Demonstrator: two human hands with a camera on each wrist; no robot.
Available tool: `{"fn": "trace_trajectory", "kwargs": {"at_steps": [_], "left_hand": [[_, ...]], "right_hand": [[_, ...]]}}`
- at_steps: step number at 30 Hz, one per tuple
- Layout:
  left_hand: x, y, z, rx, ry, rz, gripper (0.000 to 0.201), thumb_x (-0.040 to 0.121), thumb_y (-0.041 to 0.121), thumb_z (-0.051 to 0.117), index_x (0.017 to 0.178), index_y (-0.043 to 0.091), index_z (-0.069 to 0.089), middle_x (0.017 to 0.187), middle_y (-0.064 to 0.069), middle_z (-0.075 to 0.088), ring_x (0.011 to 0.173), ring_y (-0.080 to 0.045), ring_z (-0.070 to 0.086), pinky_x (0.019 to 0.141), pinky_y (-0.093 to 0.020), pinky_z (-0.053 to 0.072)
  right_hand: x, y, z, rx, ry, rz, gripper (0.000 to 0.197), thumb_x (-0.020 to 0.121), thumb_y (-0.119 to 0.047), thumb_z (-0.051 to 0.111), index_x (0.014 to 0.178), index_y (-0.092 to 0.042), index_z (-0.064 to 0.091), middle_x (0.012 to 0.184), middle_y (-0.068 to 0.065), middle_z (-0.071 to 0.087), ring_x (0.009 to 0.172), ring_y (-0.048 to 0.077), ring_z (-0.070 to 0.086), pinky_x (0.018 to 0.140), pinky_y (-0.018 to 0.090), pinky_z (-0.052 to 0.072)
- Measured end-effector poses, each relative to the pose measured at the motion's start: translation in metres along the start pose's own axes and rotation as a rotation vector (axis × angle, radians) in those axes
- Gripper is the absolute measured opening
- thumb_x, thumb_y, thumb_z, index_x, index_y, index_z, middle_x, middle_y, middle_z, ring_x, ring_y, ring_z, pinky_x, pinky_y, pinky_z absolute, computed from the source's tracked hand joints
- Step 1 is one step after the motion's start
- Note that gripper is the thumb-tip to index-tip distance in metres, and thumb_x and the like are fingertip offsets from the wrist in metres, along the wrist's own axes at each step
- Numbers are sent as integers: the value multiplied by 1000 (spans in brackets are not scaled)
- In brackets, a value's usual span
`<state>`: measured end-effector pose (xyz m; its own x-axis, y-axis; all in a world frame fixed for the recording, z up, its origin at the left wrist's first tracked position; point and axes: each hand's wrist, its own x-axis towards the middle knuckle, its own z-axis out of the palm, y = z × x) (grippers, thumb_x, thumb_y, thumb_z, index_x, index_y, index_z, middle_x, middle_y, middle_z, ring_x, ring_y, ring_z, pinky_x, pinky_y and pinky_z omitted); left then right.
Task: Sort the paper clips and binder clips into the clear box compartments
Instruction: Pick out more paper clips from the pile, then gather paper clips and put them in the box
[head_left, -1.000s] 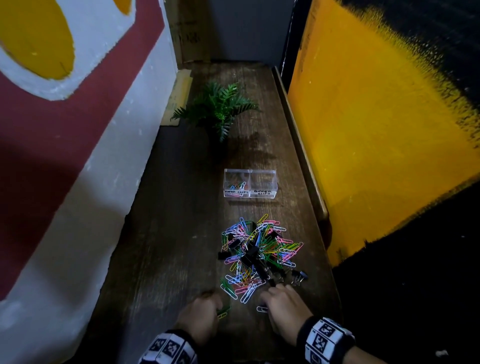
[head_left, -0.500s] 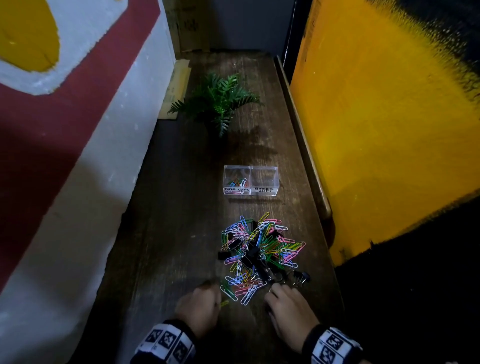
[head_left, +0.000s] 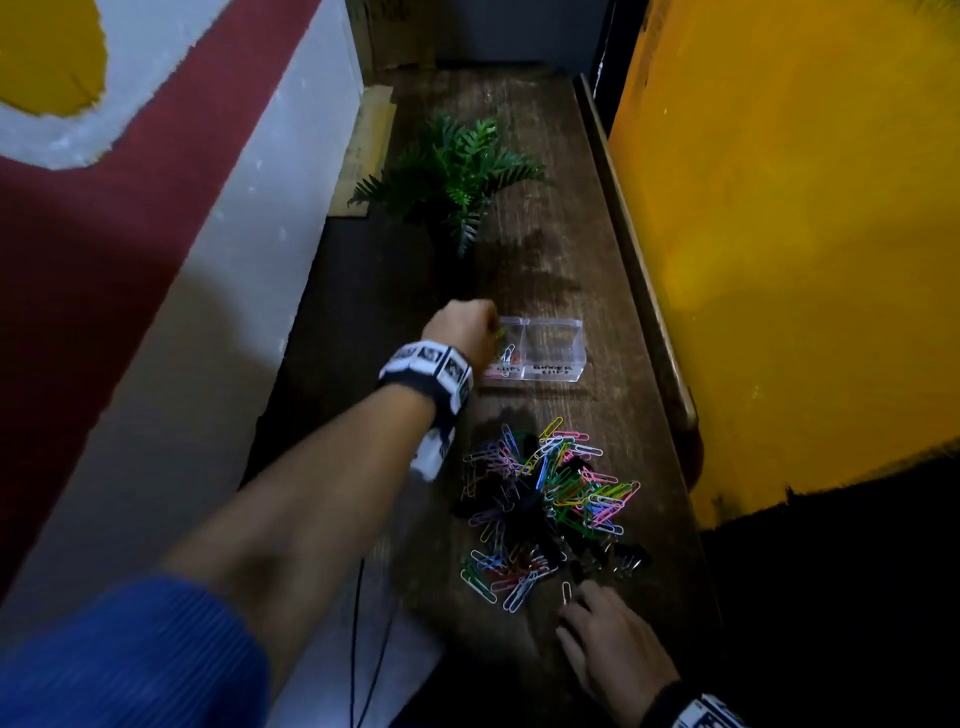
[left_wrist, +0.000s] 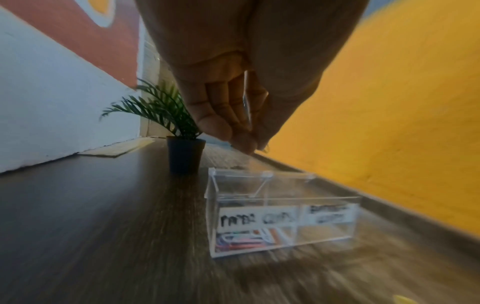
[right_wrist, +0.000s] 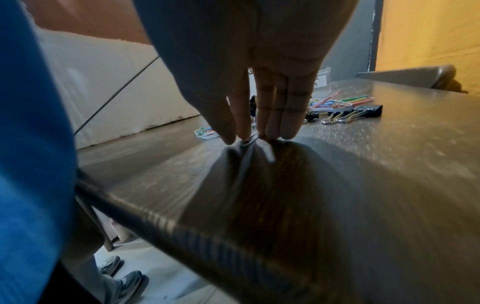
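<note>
While the left hand (head_left: 464, 332) hovers pinched above the clear box (head_left: 550, 364), the right hand's (head_left: 608, 642) grip pinches a paper clip (right_wrist: 249, 140) against the bench (head_left: 524, 660).

Left hand (head_left: 462, 332) over left compartment of clear plastic two-compartment box (head_left: 553, 358), fingertips pinched. Right hand (head_left: 608, 644) at near edge of multicoloured paper-clip and black binder-clip pile (head_left: 550, 499) on dark wooden table (head_left: 395, 291).

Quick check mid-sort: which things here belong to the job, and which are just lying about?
Job:
- clear box
- clip pile
- binder clips
- paper clip under the right hand
- left hand over the paper-clip compartment

Lying about:
- potted plant
- cardboard
</note>
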<state>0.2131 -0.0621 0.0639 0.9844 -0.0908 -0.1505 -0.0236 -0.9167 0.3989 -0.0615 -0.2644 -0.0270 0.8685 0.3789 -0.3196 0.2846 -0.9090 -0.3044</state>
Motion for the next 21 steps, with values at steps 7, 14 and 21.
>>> {"fn": "trace_trajectory", "kwargs": {"at_steps": [7,14,21], "left_hand": [[37,0,22,170,-90,32,21,84,14,57,104,16,64,106,-16,64,96,-38,62,76,-40,52],[-4,-9,26,8,8,59,20,87,23,56,103,24,67,108,-8,62,97,-33,60,77,-37,49],[-140,-72,72,-230,114,35,18,78,15,65,93,25,67,96,0,61,82,-25,64,74,-37,53]], "right_hand": [[3,-2,2,35,18,74,37,47,-12,79,72,-26,56,70,-7,53,63,14,57,50,22,46],[14,-9,-14,75,-117,137,27,82,-5,50,107,-16,53,108,6,55,104,26,50,90,35,40],[33,-3,-41,142,-30,-16,10,90,-20,54,89,-13,61,92,6,55,88,24,53,79,36,45]]}}
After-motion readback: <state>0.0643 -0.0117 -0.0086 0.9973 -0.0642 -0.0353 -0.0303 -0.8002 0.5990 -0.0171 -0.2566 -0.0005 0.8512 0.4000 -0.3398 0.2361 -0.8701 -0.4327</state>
